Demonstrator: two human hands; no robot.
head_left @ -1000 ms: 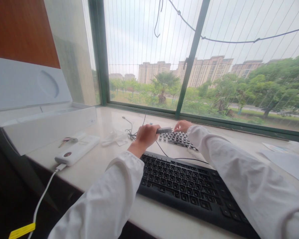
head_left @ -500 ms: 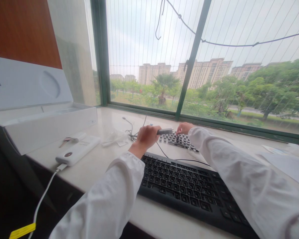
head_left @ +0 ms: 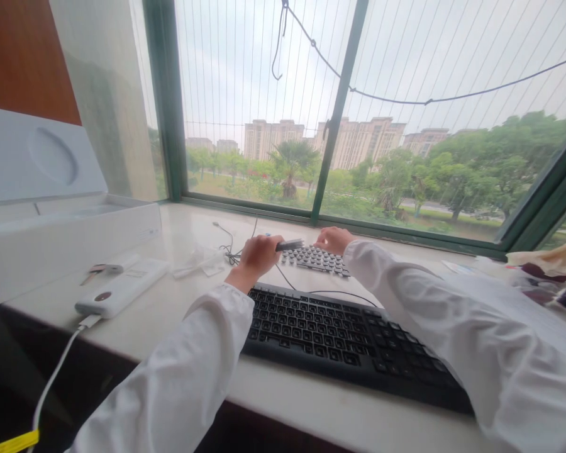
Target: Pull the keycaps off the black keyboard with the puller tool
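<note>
My left hand [head_left: 260, 255] is closed around a small brush [head_left: 290, 245] with a dark handle and pale bristle end, pointing right. Behind the keyboard, loose keycaps [head_left: 317, 259] lie in rows on the white surface. My right hand [head_left: 334, 239] is over the far right side of these keycaps, its fingers curled together; whatever they may hold is hidden. Nearer to me is a black keyboard [head_left: 311, 327], with bare key sockets across its main block. My right sleeve covers part of its right end.
A white power bank [head_left: 122, 289] with a plugged-in white cable [head_left: 51, 377] lies left, beside an open white box [head_left: 75, 245]. A coiled black cable [head_left: 233, 257] and clear plastic [head_left: 200, 261] are behind my left wrist. Papers [head_left: 495, 296] lie right. The window frame [head_left: 245, 204] borders the back.
The view has turned to the right, so everything shifts left in the picture. My right hand has lifted slightly off the keycaps toward the window. My left hand keeps its hold on the brush.
</note>
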